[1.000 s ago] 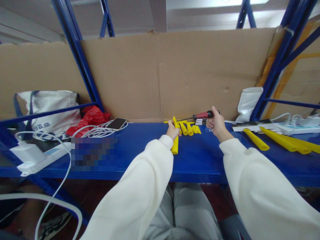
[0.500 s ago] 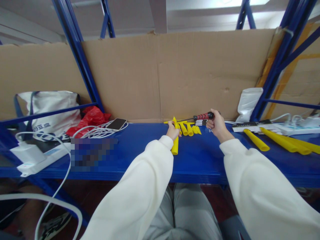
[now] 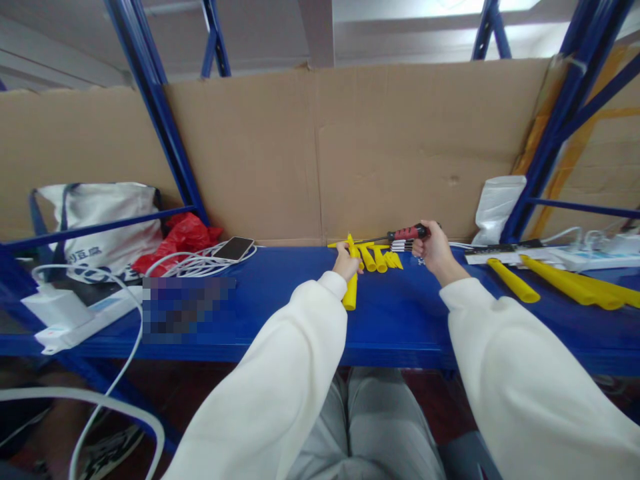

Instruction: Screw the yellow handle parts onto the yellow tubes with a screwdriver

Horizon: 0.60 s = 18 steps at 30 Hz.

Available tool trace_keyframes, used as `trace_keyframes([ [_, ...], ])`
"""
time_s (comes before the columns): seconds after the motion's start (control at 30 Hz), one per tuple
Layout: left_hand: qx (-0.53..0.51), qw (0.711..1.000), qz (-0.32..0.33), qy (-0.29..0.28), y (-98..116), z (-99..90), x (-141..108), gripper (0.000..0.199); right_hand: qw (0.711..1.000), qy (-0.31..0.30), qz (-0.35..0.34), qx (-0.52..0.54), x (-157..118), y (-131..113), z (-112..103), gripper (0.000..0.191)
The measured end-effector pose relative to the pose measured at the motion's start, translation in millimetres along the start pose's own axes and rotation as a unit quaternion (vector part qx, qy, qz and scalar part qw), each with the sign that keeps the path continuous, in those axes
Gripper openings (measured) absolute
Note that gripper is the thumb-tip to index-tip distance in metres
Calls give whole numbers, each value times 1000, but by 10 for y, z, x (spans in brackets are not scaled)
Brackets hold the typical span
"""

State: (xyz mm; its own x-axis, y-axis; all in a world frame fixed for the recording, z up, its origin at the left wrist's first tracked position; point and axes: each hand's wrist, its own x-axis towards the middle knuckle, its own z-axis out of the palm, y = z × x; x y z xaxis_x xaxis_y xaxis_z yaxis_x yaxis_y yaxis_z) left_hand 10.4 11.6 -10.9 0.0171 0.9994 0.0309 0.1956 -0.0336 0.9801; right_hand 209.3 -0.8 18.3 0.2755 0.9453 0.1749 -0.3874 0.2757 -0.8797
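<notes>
My left hand is closed round a yellow tube whose wide end points toward me. In my right hand is a screwdriver with a red and black handle, its shaft pointing left to the upper part of that tube. Whether the tip touches the tube is too small to tell. Several yellow pieces lie between my hands on the blue shelf. Small white-and-black items sit beneath the screwdriver handle.
More yellow tubes lie at the right before a white power strip. At the left are a phone, coiled white cables, a red bag, a cloth bag and another power strip. Cardboard stands behind.
The screwdriver handle has turned slightly in my right hand, and its position is almost the same. My left hand and the tube have barely moved.
</notes>
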Motion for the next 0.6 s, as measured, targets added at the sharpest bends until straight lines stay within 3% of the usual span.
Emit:
trace_keyframes([
  [0.13, -3, 1000, 7, -3, -1, -5, -2, 45, 1000, 9, 7, 12, -26, -24, 33, 37],
  [0.3, -11, 1000, 4, -7, 17, -1, -34, 42, 1000, 4, 25, 7, 22, 18, -16, 52],
  [0.6, -17, 999, 19, -20, 11, -3, -29, 43, 1000, -2, -6, 25, 52, 13, -38, 42],
])
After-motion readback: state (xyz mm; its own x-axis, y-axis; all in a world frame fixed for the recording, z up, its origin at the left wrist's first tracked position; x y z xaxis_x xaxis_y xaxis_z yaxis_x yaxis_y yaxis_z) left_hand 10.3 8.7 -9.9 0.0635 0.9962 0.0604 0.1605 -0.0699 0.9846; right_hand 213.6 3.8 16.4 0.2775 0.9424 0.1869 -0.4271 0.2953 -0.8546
